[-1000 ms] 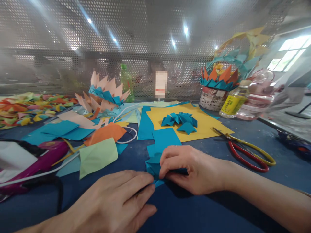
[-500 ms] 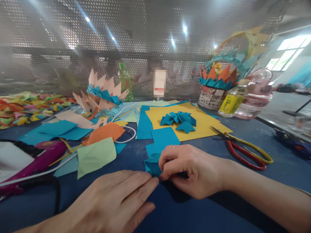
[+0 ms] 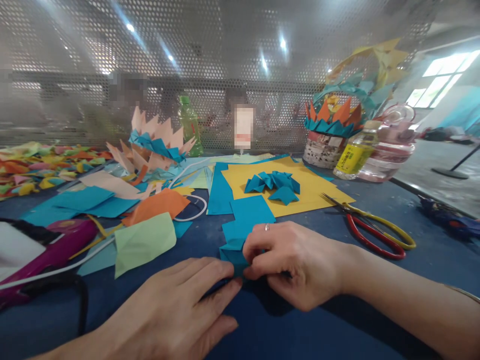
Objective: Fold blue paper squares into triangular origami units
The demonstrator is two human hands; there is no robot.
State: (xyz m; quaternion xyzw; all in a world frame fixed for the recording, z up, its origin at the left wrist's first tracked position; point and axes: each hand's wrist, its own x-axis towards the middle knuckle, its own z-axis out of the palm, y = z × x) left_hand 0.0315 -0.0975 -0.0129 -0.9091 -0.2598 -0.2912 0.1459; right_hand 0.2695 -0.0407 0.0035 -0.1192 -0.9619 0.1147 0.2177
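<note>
A partly folded piece of blue paper lies on the dark blue table in front of me, its right side hidden by fingers. My right hand is closed, pinching that paper between thumb and fingers. Stretched out at the paper's near left edge, my left hand touches it with the fingertips, the fingers slightly apart. Just beyond, flat blue paper squares overlap one another. Several folded blue paper pieces rest on a yellow sheet.
Yellow-and-red-handled scissors lie to the right. On the left are a purple glue gun with a white cord and a pale green sheet. A pink-and-blue paper piece, a yellow-labelled bottle and a paper-trimmed can stand behind.
My left fingers have parted a little at the paper's edge. My right hand keeps its pinch on the blue paper. The whole view has shifted slightly.
</note>
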